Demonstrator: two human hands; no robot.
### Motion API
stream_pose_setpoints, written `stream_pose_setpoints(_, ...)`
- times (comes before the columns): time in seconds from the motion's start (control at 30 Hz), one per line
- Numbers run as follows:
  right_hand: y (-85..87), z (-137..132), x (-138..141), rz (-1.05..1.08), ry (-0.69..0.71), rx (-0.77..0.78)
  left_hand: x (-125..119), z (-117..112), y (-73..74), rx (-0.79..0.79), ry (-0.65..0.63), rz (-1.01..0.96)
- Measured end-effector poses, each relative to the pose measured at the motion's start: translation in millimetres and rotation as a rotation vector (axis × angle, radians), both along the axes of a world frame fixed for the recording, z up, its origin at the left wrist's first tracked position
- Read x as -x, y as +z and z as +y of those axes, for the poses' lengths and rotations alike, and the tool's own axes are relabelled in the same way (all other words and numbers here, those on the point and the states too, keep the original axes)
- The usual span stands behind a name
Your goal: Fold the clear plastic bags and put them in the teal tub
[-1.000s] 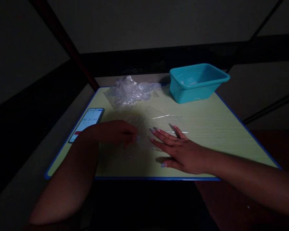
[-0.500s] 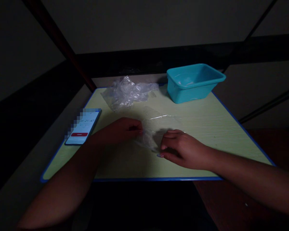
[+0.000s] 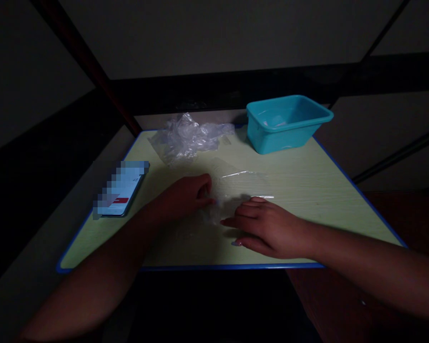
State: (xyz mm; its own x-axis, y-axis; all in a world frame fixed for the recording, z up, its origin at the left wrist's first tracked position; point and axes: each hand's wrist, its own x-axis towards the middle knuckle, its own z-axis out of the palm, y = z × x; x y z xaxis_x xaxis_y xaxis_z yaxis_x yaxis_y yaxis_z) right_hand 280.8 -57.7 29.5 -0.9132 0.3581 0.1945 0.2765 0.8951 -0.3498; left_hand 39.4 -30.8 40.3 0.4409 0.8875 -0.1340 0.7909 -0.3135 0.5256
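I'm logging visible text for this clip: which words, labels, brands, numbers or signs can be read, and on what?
None can be read.
Phone: screen partly pixelated; remaining marks, including on its red button, are too small and blurred.
Film, crumpled plastic, tub: no lettering seen.

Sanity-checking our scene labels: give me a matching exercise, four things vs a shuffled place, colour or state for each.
1. phone
2. basin
3. crumpled plastic
4. right hand

A. clear and wrinkled, near the far edge of the table
B. back facing up, by the flat clear film
C. screen lit, beside the table's left edge
D. turquoise

Pairs: 1-C, 2-D, 3-A, 4-B
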Motion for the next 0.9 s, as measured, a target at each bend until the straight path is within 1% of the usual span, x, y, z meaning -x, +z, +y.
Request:
stream_pose_setpoints(0.2,-4.4,0.4,0.4,0.032,-0.010,-0.028,1.2,1.0,2.4,-0.016,0.027,0.004)
stream_pose_setpoints(0.33,-5.6,-0.9,0.6,0.095,-0.001,-0.048,1.0,1.5,-0.9,-0.022,0.029,0.042)
stream_pose_setpoints(0.5,-2.8,-0.3,1.6,0.127,0.028,-0.016,0.3,2.2,-5.3,-0.019,0.003,0.056)
stream_pose_setpoints(0.63,-5.1,0.8,0.5,0.040,0.057,0.002,-0.8,2.6,-3.1,-0.025,0.002,0.070)
stream_pose_setpoints(0.73,-9.1,1.0,-0.7,-0.038,0.050,0.026,-0.5,3.8,-2.5,-0.034,0.018,0.053)
stream_pose_setpoints(0.9,-13.6,2.0,-0.9,-0.084,0.048,0.085,2.1,7.6,-3.6,-0.108,0.051,0.030)
